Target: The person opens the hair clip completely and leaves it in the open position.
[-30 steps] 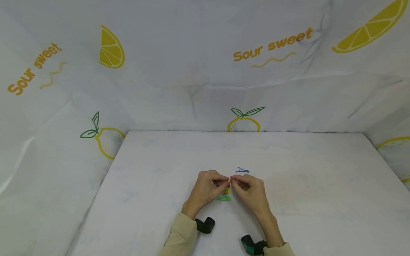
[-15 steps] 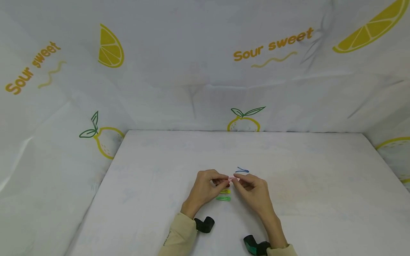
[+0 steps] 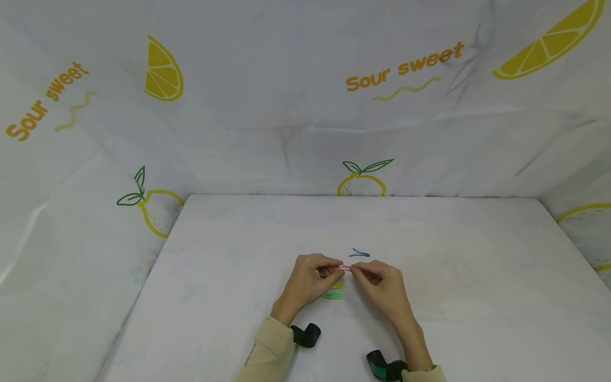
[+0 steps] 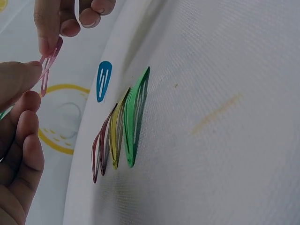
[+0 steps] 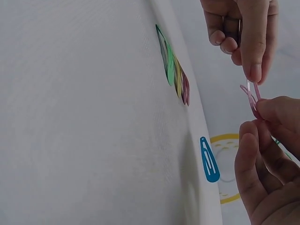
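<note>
A pink snap hair clip [image 5: 251,102] is stretched between my two hands, above the table. My left hand [image 3: 307,281] pinches one end between thumb and forefinger. The other end is pinched by my right hand [image 3: 385,289]. In the right wrist view the clip's strips stand apart, so it looks popped open. Below my left hand lie a green hair clip [image 4: 132,122], a yellow one [image 4: 115,136] and dark red strips [image 4: 101,147], lined up side by side. Just beyond the fingers lies a blue hair clip [image 3: 360,253], its strips spread.
The white table [image 3: 229,276] reaches back to a pale cloth wall [image 3: 267,148] printed with lemons. A black wrist device [image 3: 306,336] sits at the left sleeve, another black device [image 3: 385,366] at the right.
My right hand has shifted slightly to the right, away from my left. More of the pink hair clip now shows between the fingertips. The clips on the table stay put.
</note>
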Tool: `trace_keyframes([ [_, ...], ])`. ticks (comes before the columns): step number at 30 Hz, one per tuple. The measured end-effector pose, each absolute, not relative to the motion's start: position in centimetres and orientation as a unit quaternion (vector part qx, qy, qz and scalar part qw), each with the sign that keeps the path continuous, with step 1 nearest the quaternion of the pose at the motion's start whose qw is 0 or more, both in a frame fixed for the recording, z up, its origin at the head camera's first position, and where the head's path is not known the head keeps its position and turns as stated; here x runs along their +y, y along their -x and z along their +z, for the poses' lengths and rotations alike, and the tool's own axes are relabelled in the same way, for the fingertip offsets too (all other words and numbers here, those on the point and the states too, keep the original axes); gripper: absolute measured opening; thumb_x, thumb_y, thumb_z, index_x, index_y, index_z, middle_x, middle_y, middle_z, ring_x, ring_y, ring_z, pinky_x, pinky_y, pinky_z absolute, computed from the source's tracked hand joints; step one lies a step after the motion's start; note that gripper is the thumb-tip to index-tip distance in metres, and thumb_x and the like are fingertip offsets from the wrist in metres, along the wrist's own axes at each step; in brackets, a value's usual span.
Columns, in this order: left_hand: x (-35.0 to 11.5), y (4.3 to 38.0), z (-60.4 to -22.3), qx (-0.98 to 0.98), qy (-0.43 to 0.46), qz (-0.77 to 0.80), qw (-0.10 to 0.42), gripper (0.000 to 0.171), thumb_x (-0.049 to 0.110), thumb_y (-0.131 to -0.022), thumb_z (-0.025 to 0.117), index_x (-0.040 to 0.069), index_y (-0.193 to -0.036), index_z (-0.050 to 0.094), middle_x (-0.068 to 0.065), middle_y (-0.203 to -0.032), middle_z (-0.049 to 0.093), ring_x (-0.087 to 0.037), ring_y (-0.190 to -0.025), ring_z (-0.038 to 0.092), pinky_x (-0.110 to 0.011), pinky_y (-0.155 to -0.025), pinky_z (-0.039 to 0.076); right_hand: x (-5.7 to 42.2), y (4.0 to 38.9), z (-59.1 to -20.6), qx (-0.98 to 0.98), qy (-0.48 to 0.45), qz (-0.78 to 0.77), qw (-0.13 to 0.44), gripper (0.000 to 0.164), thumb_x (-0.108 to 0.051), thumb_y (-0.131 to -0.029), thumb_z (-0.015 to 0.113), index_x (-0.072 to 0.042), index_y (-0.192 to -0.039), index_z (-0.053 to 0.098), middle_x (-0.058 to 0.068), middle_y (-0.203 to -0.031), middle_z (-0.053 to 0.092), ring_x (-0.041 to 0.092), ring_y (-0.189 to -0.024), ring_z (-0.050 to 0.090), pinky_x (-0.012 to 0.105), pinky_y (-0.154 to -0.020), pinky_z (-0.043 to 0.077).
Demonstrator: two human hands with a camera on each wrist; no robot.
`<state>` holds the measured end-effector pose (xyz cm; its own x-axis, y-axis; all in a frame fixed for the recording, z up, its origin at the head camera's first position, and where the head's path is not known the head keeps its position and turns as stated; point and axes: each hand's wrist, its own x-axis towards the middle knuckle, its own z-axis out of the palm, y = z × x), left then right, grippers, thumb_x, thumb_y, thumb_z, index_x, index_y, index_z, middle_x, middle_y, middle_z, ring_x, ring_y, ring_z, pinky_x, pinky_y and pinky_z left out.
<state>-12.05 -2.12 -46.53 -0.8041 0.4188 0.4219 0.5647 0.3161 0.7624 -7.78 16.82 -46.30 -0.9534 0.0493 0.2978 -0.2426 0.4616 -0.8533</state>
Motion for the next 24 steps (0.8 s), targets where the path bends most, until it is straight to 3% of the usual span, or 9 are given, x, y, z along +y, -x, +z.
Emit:
trace_keyframes([
  [7, -2.0, 12.1, -46.3, -0.830, 0.289, -0.475, 0.050, 0.007, 0.005, -0.087, 0.079, 0.000, -0.090, 0.081, -0.008, -0.073, 0.075, -0.004, -0.061, 0.060, -0.012, -0.059, 0.050, 17.3, 7.6, -46.2, -0.845, -0.044, 0.517, 0.129, 0.007, 0.003, -0.085, 0.078, -0.001, -0.090, 0.081, 0.008, -0.076, 0.073, -0.004, -0.067, 0.060, 0.015, -0.061, 0.055],
  [18, -0.7, 12.6, -46.4, -0.856, 0.270, -0.441, -0.013, 0.007, 0.006, -0.089, 0.075, 0.002, -0.089, 0.081, -0.005, -0.070, 0.073, 0.005, -0.057, 0.048, -0.010, -0.057, 0.044, 18.6, 7.6, -46.7, -0.867, -0.047, 0.479, 0.131, 0.010, 0.003, -0.082, 0.079, -0.004, -0.090, 0.081, 0.005, -0.079, 0.076, -0.005, -0.070, 0.062, 0.020, -0.064, 0.056],
  [24, 0.5, 13.0, -46.6, -0.872, 0.267, -0.409, -0.023, 0.008, 0.009, -0.090, 0.075, 0.004, -0.089, 0.082, -0.004, -0.073, 0.074, 0.006, -0.059, 0.048, -0.008, -0.058, 0.041, 19.2, 8.0, -46.8, -0.873, -0.034, 0.470, 0.129, 0.007, 0.001, -0.084, 0.079, -0.004, -0.089, 0.082, 0.006, -0.078, 0.076, 0.000, -0.068, 0.063, 0.019, -0.063, 0.055],
])
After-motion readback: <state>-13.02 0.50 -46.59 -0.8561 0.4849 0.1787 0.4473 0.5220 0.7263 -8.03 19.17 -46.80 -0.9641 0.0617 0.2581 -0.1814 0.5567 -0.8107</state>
